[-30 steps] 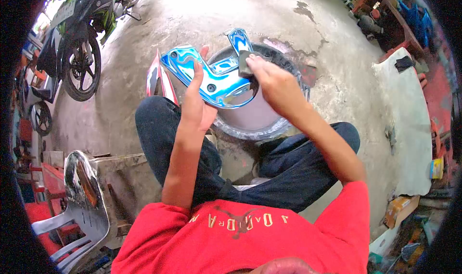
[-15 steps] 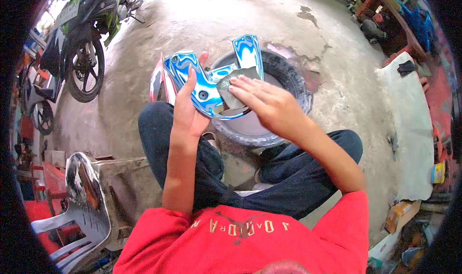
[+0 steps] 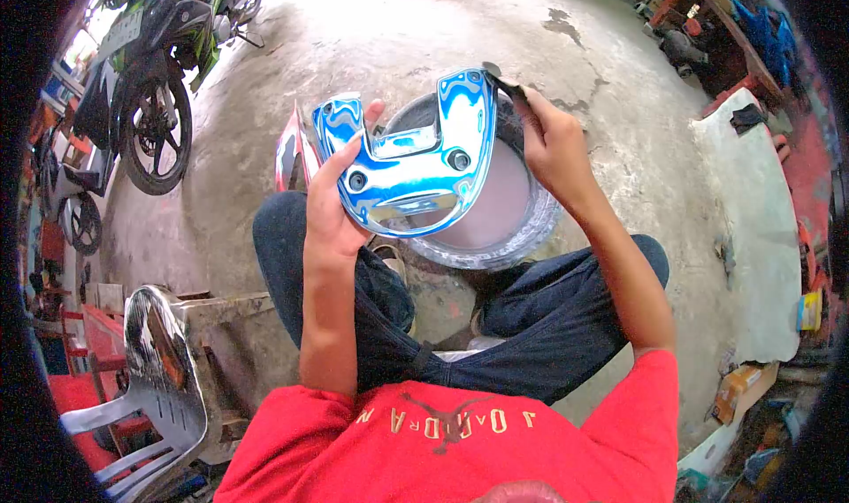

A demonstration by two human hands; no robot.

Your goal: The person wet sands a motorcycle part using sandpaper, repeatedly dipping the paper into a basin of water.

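A glossy U-shaped panel with a swirled blue, white and silver pattern and bolt holes is held up over my knees, probably a motorcycle body panel. My left hand grips its left side, thumb on the patterned face and fingers behind. In my right hand is a dark sheet of sandpaper, pinched and folded at the panel's upper right tip. Below the panel stands a round black basin, tyre-like at the rim, with cloudy greyish water in it.
A red and white panel piece stands behind my left hand. At the upper left is a parked motorcycle. A plastic chair is at the lower left. On the right lie a pale sheet and a cardboard box.
My right hand with the sandpaper has moved from the panel's middle up and right to its upper right tip. The panel has turned, so its whole front now shows.
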